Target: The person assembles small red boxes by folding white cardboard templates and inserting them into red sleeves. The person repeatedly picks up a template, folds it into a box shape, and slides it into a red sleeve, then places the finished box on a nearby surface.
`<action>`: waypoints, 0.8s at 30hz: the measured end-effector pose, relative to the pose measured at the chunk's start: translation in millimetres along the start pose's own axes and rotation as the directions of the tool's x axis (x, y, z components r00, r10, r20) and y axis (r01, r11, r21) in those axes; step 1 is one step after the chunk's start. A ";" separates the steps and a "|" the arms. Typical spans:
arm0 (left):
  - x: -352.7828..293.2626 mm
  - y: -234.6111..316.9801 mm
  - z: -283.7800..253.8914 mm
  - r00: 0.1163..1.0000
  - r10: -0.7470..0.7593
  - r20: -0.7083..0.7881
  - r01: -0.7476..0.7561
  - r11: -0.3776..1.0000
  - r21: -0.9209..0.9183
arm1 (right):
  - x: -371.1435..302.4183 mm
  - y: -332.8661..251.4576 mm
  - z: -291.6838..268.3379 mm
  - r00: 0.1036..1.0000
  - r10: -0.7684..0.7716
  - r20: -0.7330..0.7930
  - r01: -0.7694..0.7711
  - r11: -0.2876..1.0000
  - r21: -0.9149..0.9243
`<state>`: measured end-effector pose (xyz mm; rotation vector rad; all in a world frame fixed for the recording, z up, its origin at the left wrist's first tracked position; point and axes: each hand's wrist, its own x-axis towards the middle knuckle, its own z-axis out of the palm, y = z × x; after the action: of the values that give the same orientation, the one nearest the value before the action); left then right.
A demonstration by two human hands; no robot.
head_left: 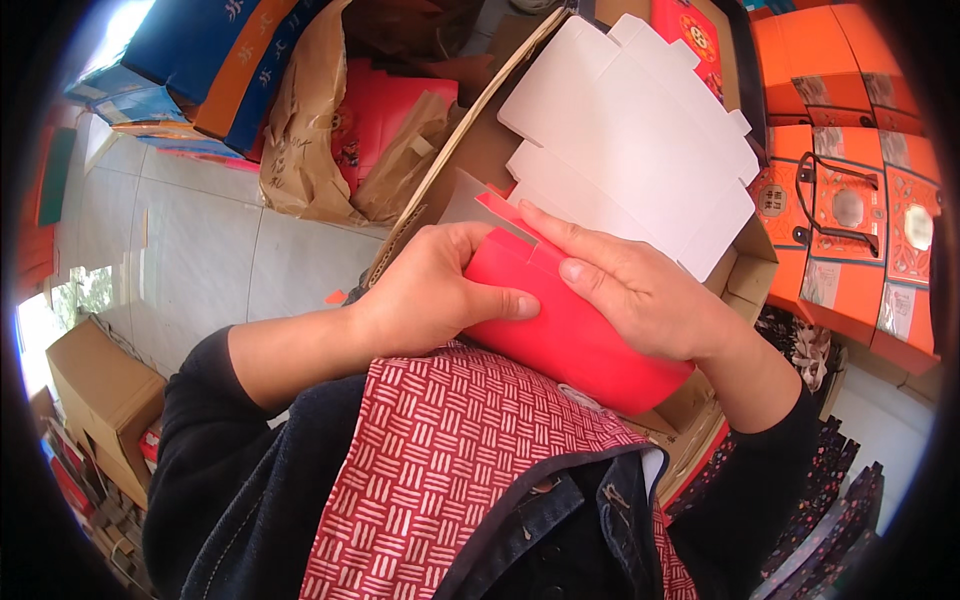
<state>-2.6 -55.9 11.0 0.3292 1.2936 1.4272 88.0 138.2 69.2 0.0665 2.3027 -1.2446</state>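
Note:
Between my two hands is a red cardboard box (590, 355), partly folded, held close in front of my patterned apron. My left hand (440, 290) grips its left end, the thumb lying on the red face and the fingers behind it. My right hand (640, 290) is closed over the upper edge, thumb on the front panel and fingers stretched along the back edge. Near my fingertips an end flap (505, 218) sticks up with its grey inner side showing. Just beyond the hands, flat unfolded box blanks (630, 120) lie white side up.
The blanks rest over an open brown carton (480, 150). Left of it stands a torn brown paper bag (310, 130) with red blanks (390, 110) inside. Blue boxes (150, 60) are stacked at far left, orange gift boxes (845, 200) at right. A brown carton (100, 400) sits on the tiled floor lower left.

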 end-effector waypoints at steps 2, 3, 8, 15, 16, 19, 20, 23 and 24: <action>-0.8 3.3 0.6 0.999 -0.030 -0.011 0.029 0.999 -0.037 | -0.2 -3.5 0.1 1.000 0.022 -0.016 -0.022 1.000 0.012; -1.4 3.5 1.3 0.999 -0.011 -0.032 0.009 0.998 -0.070 | -0.3 -5.9 -0.2 0.999 0.034 -0.023 -0.033 0.999 0.018; -2.4 3.9 2.5 0.997 0.044 -0.068 -0.049 0.995 -0.082 | -2.4 -7.9 5.4 0.997 0.000 -0.079 0.001 1.000 0.012; -0.2 4.7 1.2 0.995 0.007 -0.097 -0.018 0.993 -0.117 | -8.2 -18.2 3.7 0.998 0.008 -0.060 -0.008 1.000 0.004; -0.4 5.0 1.6 0.995 0.003 -0.097 -0.017 0.990 -0.143 | -8.3 -17.5 3.4 0.998 0.030 -0.061 -0.030 1.000 0.005; -1.9 3.6 1.6 0.994 0.057 -0.093 -0.070 0.987 -0.142 | -7.0 -17.2 2.4 0.995 0.073 -0.067 -0.073 0.997 -0.001; -1.1 2.8 1.6 0.993 0.064 -0.095 -0.079 0.985 -0.154 | -6.8 -18.5 1.6 0.995 0.071 -0.066 -0.072 0.997 -0.011; 0.8 2.6 1.2 0.992 0.085 -0.091 -0.103 0.972 -0.211 | -9.4 -20.7 -1.2 0.996 0.023 -0.087 -0.024 1.000 -0.010; 0.4 3.7 0.5 0.992 0.092 -0.083 -0.110 0.963 -0.245 | -11.4 -21.3 -1.9 0.995 0.001 -0.099 -0.001 1.000 -0.006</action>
<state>-4.2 -54.4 14.1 0.1784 1.1497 1.6817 91.2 129.7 91.7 0.1303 2.3905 -1.2602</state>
